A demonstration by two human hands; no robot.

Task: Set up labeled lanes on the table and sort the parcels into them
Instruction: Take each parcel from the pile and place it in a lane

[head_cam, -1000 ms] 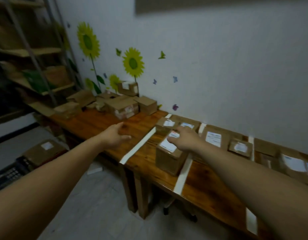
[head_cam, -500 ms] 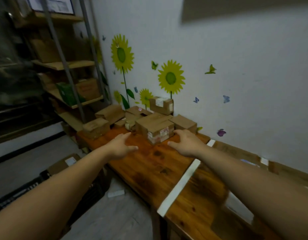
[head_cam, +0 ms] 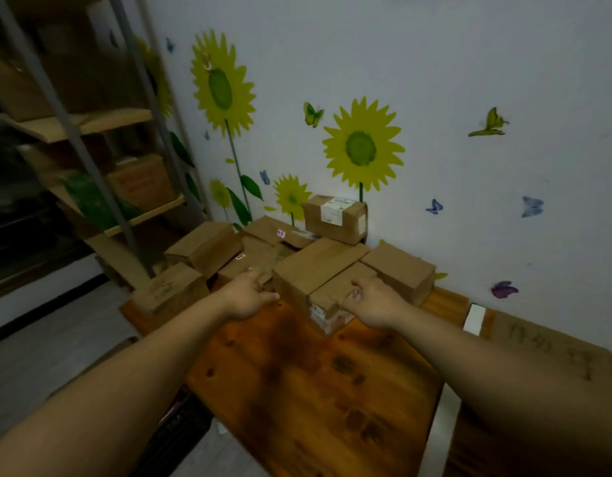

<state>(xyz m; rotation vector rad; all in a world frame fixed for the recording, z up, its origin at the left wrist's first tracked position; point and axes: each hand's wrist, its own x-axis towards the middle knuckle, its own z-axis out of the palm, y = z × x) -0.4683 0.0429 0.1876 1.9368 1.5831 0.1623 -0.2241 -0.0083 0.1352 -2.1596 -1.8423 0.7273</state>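
The unsorted parcels (head_cam: pixel 208 244) sit heaped at the far left end of the wooden table (head_cam: pixel 297 390), against the wall (head_cam: pixel 469 201). At the near edge of the heap a large parcel (head_cam: pixel 314 266) lies with a lower front parcel (head_cam: pixel 335 297) tucked against its right. The left hand (head_cam: pixel 251 297) touches the large parcel's left side with fairly straight fingers. The right hand (head_cam: pixel 375 304) rests bent fingers on the front parcel's top; whether it grips cannot be told. A white tape strip (head_cam: pixel 442 425) crosses the table on the right. Shelving (head_cam: pixel 91 160) stands far left.
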